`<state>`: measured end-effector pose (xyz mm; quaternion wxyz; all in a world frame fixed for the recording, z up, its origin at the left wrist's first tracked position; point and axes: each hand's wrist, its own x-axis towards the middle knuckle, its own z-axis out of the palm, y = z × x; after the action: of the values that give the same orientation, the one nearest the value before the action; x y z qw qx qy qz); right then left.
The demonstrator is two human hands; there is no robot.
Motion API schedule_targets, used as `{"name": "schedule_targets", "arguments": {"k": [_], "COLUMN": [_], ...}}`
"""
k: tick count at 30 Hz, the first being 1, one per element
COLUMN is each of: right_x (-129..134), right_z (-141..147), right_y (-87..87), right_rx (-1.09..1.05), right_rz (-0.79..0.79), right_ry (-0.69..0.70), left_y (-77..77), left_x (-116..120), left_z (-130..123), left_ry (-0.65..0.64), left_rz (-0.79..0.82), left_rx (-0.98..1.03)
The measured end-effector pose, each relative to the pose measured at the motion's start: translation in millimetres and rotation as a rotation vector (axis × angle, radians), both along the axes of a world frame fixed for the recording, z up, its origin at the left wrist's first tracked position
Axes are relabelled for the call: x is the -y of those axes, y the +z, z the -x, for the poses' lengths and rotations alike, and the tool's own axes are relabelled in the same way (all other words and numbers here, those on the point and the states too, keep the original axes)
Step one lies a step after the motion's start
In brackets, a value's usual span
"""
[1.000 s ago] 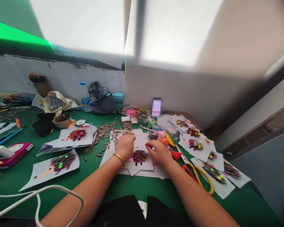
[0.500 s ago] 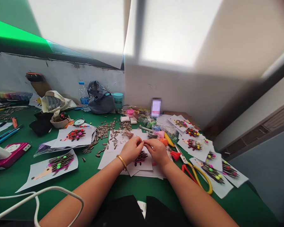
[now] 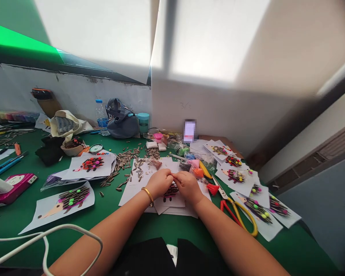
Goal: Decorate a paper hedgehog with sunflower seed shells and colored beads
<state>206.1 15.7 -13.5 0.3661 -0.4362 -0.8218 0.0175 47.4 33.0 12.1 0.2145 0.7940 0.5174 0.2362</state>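
My left hand [image 3: 160,183] and my right hand [image 3: 187,184] meet over a paper hedgehog picture [image 3: 169,198], fingers pinched together at the tips. Whatever lies between the fingertips is too small or hidden to make out. The hedgehog, with striped seeds as spines, is partly covered by my hands and lies on a stack of white sheets [image 3: 129,196]. Striped sunflower seeds [image 3: 138,168] are strewn on the paper to the left of my hands. A small clear bag with brown stuff [image 3: 154,163] rests just beyond my left hand.
Yellow-handled scissors [image 3: 241,218] and bags of coloured clay [image 3: 197,172] lie to the right. Finished-looking hedgehog cards [image 3: 258,209] spread along the right edge; another hedgehog card [image 3: 66,205] lies left. A white cable [image 3: 66,227] loops at the front left. Behind stand a bottle [image 3: 101,119] and grey bag [image 3: 122,124].
My right hand has shifted slightly left and its fingers have curled in more, closing against my left fingertips. My left hand has barely moved.
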Motion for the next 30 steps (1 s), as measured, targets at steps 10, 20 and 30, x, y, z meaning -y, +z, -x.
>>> {"name": "schedule_targets", "arguments": {"k": [10,20,30], "right_x": [-0.4,3.6,5.6], "right_z": [3.1,4.7,6.4], "right_y": [3.1,9.2,9.4], "right_rx": [-0.063,-0.012,-0.002], "right_rz": [0.059,0.011,0.049], "right_ry": [-0.026,-0.02,-0.036], "left_y": [-4.0,-9.5,-7.2], "left_x": [-5.1,-9.9,-5.6], "left_z": [2.7,2.1,2.6], "left_ry": [-0.035,-0.028,-0.019], "left_rz": [-0.005,0.073,0.03], "left_rx": [0.066,0.21,0.132]}}
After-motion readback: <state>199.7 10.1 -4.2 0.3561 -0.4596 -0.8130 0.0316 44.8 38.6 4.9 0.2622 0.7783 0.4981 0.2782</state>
